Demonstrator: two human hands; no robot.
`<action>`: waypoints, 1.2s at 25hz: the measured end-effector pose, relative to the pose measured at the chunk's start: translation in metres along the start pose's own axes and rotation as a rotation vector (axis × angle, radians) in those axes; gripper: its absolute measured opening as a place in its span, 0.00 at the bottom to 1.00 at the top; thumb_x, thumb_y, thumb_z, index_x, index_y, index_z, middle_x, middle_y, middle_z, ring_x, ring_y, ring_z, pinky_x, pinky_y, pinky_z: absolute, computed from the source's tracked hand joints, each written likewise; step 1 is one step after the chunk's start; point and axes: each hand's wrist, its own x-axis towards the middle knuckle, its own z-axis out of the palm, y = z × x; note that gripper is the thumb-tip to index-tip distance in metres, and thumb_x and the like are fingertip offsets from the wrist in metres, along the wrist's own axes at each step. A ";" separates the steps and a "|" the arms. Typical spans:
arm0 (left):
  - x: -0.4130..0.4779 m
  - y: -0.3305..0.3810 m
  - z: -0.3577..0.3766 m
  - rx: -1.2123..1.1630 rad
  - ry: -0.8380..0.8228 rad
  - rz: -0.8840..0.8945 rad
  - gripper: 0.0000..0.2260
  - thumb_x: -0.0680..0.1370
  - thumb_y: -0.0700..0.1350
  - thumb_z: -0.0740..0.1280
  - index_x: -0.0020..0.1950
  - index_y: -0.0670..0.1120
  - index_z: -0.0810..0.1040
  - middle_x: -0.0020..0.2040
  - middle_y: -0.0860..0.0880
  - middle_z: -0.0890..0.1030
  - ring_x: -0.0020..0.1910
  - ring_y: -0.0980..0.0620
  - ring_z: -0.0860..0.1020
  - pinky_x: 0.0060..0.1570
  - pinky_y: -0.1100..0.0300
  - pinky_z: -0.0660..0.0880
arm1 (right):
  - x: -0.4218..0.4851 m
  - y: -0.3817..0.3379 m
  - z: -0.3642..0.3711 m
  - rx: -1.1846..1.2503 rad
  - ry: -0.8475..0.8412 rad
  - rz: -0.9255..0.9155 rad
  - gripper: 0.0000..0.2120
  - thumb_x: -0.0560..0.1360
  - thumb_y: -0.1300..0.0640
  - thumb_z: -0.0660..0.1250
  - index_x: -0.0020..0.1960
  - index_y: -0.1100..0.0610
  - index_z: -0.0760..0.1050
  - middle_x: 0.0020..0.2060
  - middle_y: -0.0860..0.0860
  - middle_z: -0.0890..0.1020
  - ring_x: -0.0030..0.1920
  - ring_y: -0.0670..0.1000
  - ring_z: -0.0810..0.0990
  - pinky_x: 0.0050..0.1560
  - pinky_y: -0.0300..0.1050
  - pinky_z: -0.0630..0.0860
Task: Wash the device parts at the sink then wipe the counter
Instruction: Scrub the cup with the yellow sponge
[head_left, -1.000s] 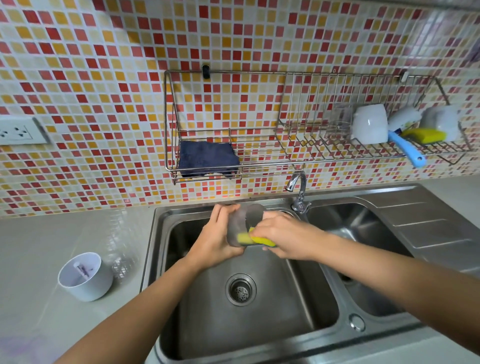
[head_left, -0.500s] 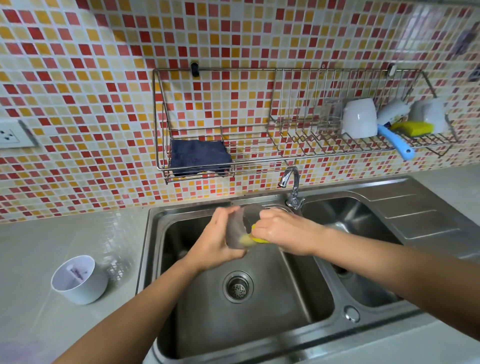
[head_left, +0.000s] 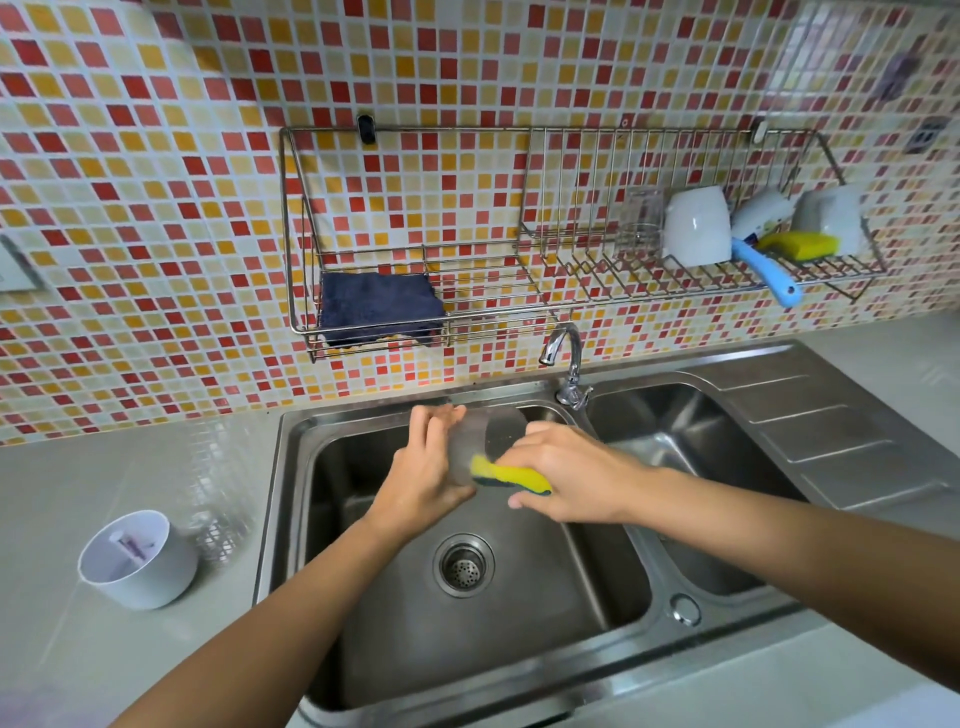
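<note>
Slid the sponge (head_left: 511, 475) outward across the translucent cup (head_left: 470, 444), right hand (head_left: 576, 475) pinching it. Gripped the translucent cup sideways above the sink (head_left: 519, 649) in the left hand (head_left: 423, 467); scrubbing probably unfinished, worktop (head_left: 104, 467) unwiped.

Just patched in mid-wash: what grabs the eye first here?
Over the left sink basin, the left hand grips a translucent cup while the right hand holds a yellow sponge against its rim. Behind, a wire rack on the red-and-orange mosaic wall holds a dark blue cloth. A white round part sits on the counter, left of the basin.
</note>
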 end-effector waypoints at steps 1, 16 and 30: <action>0.000 0.000 0.000 -0.005 0.010 -0.012 0.39 0.62 0.41 0.78 0.64 0.50 0.58 0.56 0.51 0.61 0.55 0.41 0.76 0.36 0.47 0.80 | -0.002 0.002 -0.002 0.009 0.014 0.006 0.12 0.72 0.50 0.70 0.50 0.58 0.78 0.41 0.52 0.80 0.46 0.51 0.72 0.50 0.45 0.71; 0.013 0.007 -0.013 -0.260 -0.306 -0.004 0.41 0.63 0.49 0.76 0.72 0.48 0.60 0.65 0.53 0.68 0.64 0.62 0.67 0.66 0.59 0.67 | 0.003 0.025 -0.015 -0.725 0.220 -0.618 0.09 0.70 0.63 0.69 0.34 0.52 0.75 0.30 0.45 0.76 0.40 0.50 0.66 0.38 0.41 0.66; 0.008 -0.001 -0.015 -0.444 -0.255 -0.077 0.42 0.65 0.43 0.77 0.70 0.61 0.57 0.70 0.52 0.64 0.67 0.53 0.69 0.61 0.55 0.74 | -0.010 0.038 -0.031 -0.756 0.173 -0.613 0.12 0.76 0.62 0.59 0.44 0.52 0.79 0.36 0.44 0.80 0.40 0.50 0.71 0.41 0.42 0.68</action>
